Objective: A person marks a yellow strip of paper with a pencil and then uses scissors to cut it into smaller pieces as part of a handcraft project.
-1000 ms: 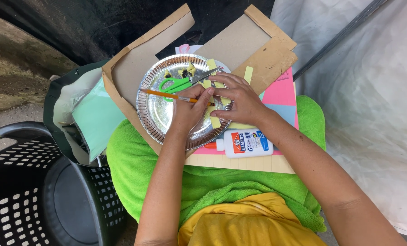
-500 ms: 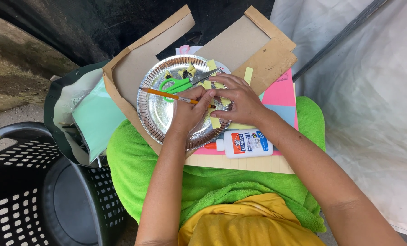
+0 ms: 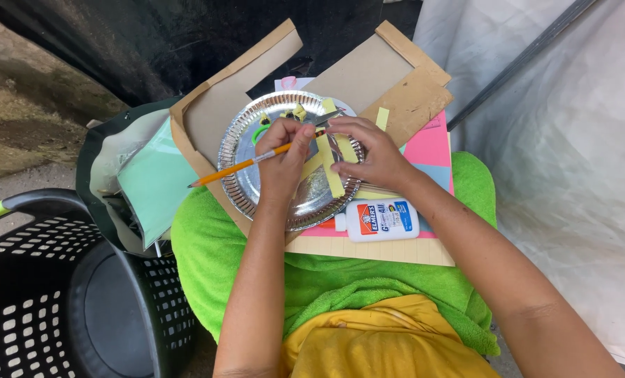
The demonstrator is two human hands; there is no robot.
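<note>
Pencil [image 3: 239, 166] | silver plate [image 3: 256, 183] | cardboard [image 3: 221, 112] | green towel [image 3: 207, 259]

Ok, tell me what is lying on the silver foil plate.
On the silver foil plate lie yellow paper strips and small yellow scraps, with a green piece near the rim. Both hands cover the middle, so anything beneath them is hidden.

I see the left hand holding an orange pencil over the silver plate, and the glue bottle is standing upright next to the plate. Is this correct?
Not quite. In the head view the glue bottle lies on its side, not upright. The rest holds: the left hand holds the orange pencil over the silver plate.
</note>
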